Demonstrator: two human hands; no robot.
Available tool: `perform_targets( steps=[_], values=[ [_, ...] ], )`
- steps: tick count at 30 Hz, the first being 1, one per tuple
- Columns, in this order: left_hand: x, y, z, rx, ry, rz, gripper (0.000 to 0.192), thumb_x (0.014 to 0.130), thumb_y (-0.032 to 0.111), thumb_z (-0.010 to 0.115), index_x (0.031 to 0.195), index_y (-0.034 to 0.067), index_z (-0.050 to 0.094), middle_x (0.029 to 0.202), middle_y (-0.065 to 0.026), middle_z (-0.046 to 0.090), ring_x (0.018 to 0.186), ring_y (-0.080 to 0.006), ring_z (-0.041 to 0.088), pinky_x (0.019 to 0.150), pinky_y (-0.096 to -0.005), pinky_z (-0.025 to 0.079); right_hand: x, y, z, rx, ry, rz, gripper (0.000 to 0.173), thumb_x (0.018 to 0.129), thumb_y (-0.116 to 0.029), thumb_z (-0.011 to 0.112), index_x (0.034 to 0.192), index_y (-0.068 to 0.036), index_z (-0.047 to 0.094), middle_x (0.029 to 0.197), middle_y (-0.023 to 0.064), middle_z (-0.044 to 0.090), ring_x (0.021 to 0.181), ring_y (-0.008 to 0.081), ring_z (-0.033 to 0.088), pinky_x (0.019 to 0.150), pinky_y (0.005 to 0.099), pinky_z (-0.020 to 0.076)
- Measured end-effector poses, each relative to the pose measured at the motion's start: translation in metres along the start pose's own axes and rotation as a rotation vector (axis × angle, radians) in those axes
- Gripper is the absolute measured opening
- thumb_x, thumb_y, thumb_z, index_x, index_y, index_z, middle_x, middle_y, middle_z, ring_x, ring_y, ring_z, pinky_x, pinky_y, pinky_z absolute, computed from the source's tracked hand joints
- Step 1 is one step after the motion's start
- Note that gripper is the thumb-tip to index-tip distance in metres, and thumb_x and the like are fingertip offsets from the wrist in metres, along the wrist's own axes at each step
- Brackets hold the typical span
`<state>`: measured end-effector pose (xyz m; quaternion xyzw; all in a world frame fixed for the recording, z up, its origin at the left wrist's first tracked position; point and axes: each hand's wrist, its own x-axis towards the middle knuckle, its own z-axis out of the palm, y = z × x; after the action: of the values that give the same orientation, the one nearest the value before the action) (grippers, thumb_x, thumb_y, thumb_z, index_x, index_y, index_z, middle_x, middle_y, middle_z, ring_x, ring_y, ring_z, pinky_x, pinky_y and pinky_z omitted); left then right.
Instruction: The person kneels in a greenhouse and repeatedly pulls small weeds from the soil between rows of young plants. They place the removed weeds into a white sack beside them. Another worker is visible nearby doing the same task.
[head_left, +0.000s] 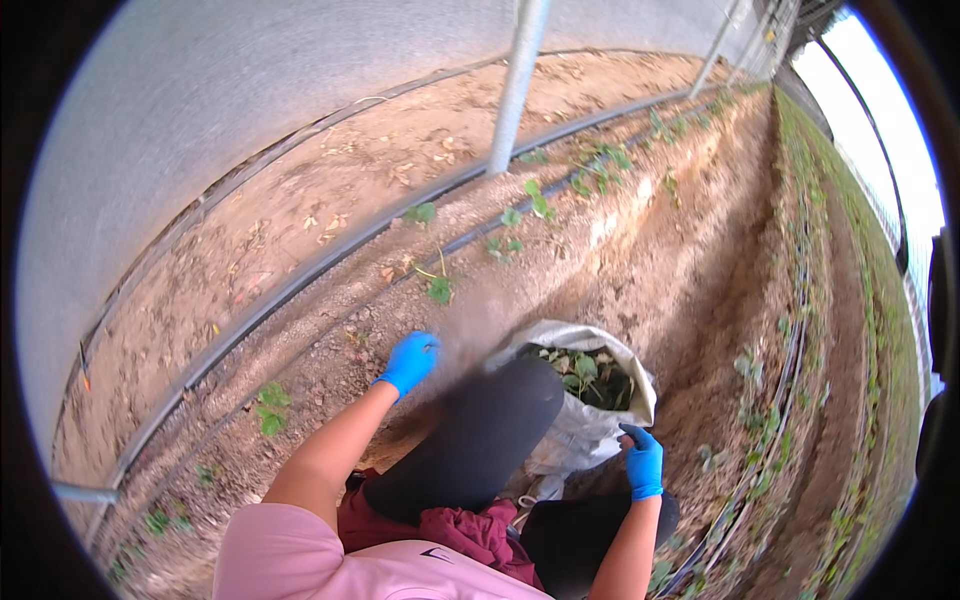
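Note:
My left hand (411, 363), in a blue glove, hovers over the soil of the planted ridge, left of my bent knee. Its fingers are curled, and whether anything small is in them cannot be told. In a blue glove with dark, soiled fingertips, my right hand (643, 459) is at the lower right rim of a white woven sack (637, 375); whether it grips the rim is unclear. Cut green leaves and stems (589, 375) lie inside the sack, which stands open between my knees. A small leafy plant (438, 288) grows just beyond my left hand.
A metal post (517, 90) rises beside a long dark pipe (300, 281). A thinner irrigation hose (480, 234) runs along the ridge among young plants (271, 409). Pale sheeting (187, 112) walls the left side. More planted rows with hoses (795, 337) lie right, past a furrow.

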<state>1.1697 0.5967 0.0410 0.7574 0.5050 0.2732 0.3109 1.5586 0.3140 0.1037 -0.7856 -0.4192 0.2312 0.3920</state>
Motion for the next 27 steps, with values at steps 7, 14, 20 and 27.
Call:
perform_targets(
  steps=[7, 14, 20, 27],
  values=[
    [0.039, -0.006, -0.010, 0.205, 0.310, -0.090, 0.028, 0.078, 0.031, 0.067, 0.097, 0.010, 0.066, 0.100, -0.0130, 0.062, 0.096, -0.0332, 0.059, 0.085, -0.0421, 0.047, 0.071, 0.023, 0.019, 0.169, -0.016, 0.162, 0.026, 0.082, 0.001, 0.064, 0.108, -0.003, 0.069, 0.087, 0.0061, 0.069, 0.075, 0.0106, 0.062, 0.071, 0.0272, 0.0508],
    [0.111, -0.013, 0.021, 0.422, 0.399, -0.099, 0.033, 0.074, 0.035, 0.071, 0.098, 0.014, 0.062, 0.104, -0.0077, 0.055, 0.103, -0.0299, 0.049, 0.084, -0.0448, 0.037, 0.190, -0.132, 0.072, 0.014, 0.039, -0.364, 0.019, 0.086, 0.001, 0.060, 0.103, -0.001, 0.067, 0.096, 0.0097, 0.067, 0.090, 0.0153, 0.061, 0.084, 0.0296, 0.0475],
    [0.119, -0.020, 0.019, 0.405, 0.338, -0.110, 0.028, 0.073, 0.035, 0.070, 0.093, 0.017, 0.062, 0.100, -0.0063, 0.053, 0.102, -0.0282, 0.048, 0.081, -0.0439, 0.035, 0.284, -0.238, 0.216, -0.132, -0.575, -0.516, 0.023, 0.079, -0.012, 0.065, 0.102, -0.006, 0.069, 0.098, 0.0153, 0.067, 0.093, 0.0340, 0.064, 0.081, 0.0365, 0.0502],
    [0.125, -0.023, 0.018, 0.417, 0.308, -0.125, 0.031, 0.072, 0.033, 0.070, 0.096, 0.016, 0.060, 0.103, -0.0080, 0.052, 0.101, -0.0293, 0.048, 0.082, -0.0428, 0.034, 0.316, -0.221, 0.350, -0.315, -0.719, -0.533, 0.018, 0.074, -0.010, 0.065, 0.092, -0.008, 0.069, 0.095, 0.0160, 0.067, 0.090, 0.0357, 0.062, 0.081, 0.0409, 0.0506]
  ],
)
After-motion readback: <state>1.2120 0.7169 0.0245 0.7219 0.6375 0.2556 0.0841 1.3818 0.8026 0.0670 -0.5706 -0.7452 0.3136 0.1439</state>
